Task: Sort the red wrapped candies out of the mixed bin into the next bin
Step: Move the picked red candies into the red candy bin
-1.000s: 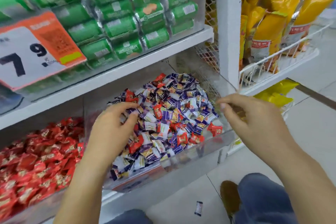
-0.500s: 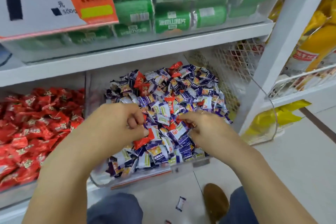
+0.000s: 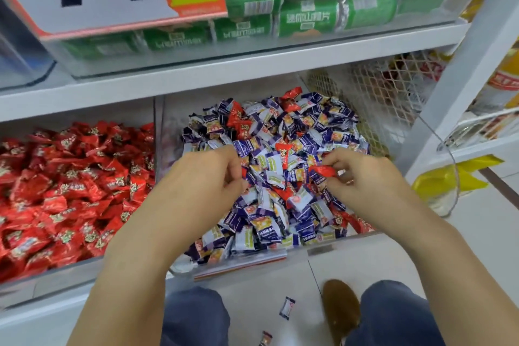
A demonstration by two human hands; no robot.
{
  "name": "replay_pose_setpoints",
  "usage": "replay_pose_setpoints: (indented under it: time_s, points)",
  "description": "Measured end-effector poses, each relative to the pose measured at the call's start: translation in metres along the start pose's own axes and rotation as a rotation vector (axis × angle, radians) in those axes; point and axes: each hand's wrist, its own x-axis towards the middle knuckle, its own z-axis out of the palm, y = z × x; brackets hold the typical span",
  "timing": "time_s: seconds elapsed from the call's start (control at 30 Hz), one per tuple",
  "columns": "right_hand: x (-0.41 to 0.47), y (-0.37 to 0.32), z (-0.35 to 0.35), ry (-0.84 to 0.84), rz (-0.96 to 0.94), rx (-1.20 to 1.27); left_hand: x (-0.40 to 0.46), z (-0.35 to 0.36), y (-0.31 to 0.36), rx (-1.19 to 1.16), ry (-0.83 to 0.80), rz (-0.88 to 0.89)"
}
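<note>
The right hand pinches a red foil-wrapped candy between thumb and fingertips, just above the heap in the clear plastic mixed bin. The candy lies roughly level, its long axis running left to right, one crimped end pointing toward the left hand. That hand's fingers are curled on the purple-and-white wrapped candies; I cannot tell what it holds. Beside it on the left sits the bin of red candies.
</note>
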Motion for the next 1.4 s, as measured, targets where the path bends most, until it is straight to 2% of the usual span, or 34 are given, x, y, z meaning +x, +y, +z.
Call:
replay_pose_setpoints:
  time_s: [0.1,0.17,0.23,0.33,0.47,0.6,0.67,0.77,0.9,1.03,1.13,1.23,1.3,1.4]
  points:
    - [-0.003,0.000,-0.002,0.057,0.006,0.054,-0.002,-0.003,0.003,-0.091,0.111,-0.030]
    - [-0.001,-0.001,0.004,0.056,-0.003,0.091,0.000,-0.006,0.005,-0.148,0.261,-0.063]
    - [0.005,-0.001,0.008,0.018,0.029,0.144,0.003,-0.007,0.004,-0.181,0.330,-0.114]
    - [0.011,0.001,0.010,-0.114,0.086,0.172,0.003,-0.003,0.004,-0.080,0.278,-0.139]
    - [0.009,0.012,0.016,-0.314,0.047,-0.102,0.002,0.004,0.008,0.105,0.156,-0.067]
    - [0.005,0.017,0.004,-0.428,0.058,-0.030,0.009,0.016,0.008,0.306,-0.012,-0.105]
    - [0.004,0.016,0.002,-0.483,0.054,-0.087,0.010,0.017,0.010,0.327,-0.024,-0.138]
    - [0.006,0.010,0.010,-0.457,0.031,-0.182,0.011,0.021,0.013,0.334,0.025,-0.169]
    - [0.009,0.011,0.014,-0.455,0.030,-0.126,0.014,0.027,0.010,0.378,-0.037,-0.219]
    - [0.007,0.013,0.007,-0.300,0.032,-0.130,0.016,0.028,0.009,0.406,-0.059,-0.224]
    - [0.009,0.014,0.000,-0.191,0.043,-0.118,0.015,0.022,0.013,0.373,0.054,-0.190]
    - [0.014,0.012,0.000,-0.166,0.051,-0.025,0.012,0.015,0.025,0.123,0.192,-0.091]
    - [0.018,0.008,0.001,-0.171,0.097,0.081,0.011,0.021,0.036,-0.031,0.120,-0.001]
    - [0.022,0.003,0.010,-0.231,0.118,0.082,0.016,0.042,0.045,0.047,-0.083,0.116]
